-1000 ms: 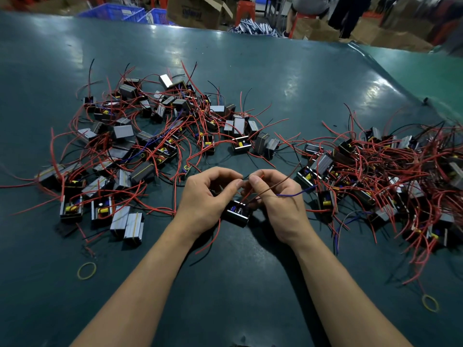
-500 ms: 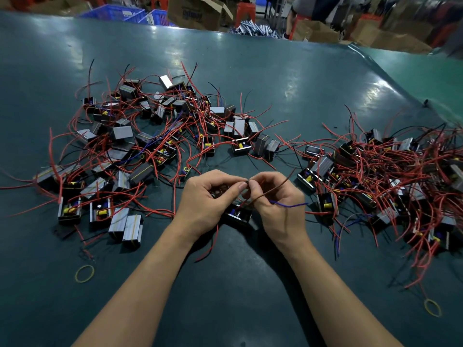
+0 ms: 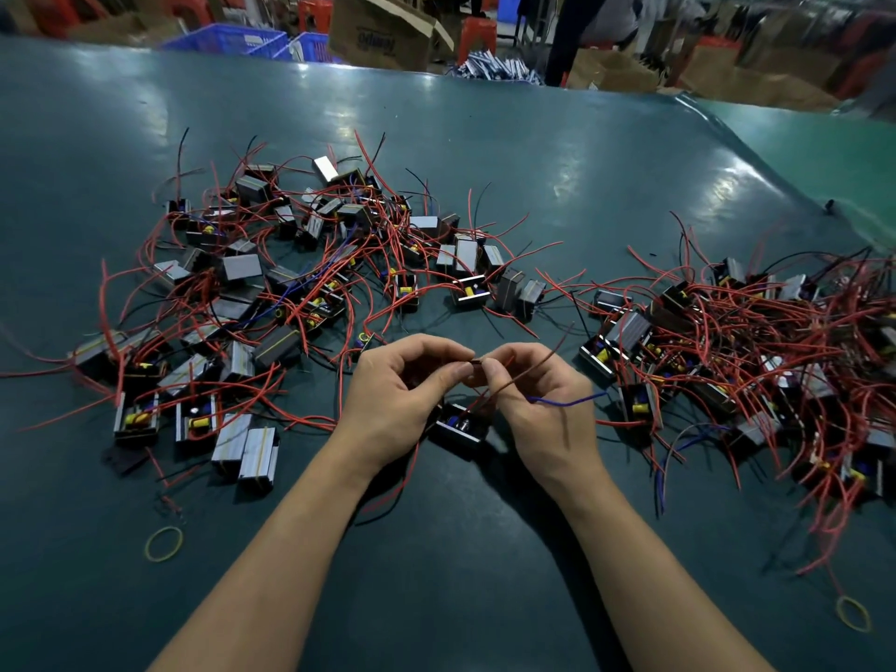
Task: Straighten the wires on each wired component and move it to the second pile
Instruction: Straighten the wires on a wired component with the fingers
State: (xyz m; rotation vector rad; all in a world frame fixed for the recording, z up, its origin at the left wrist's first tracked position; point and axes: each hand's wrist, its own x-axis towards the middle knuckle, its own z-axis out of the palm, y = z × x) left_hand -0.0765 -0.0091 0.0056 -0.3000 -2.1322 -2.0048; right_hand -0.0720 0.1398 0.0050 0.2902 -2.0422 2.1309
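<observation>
A small black wired component (image 3: 460, 424) sits on the dark green surface (image 3: 485, 574) just below the fingertips of both hands. The left hand (image 3: 397, 400) and right hand (image 3: 543, 409) meet above it, fingers curled, pinching its red wires (image 3: 514, 378) between thumb and forefinger; a blue wire (image 3: 567, 402) trails out past the right fingers. A looser pile of components (image 3: 291, 283) lies beyond the left fingers, a denser tangled pile (image 3: 756, 356) beside the right. A yellow rubber band (image 3: 164, 543) lies near the left forearm.
</observation>
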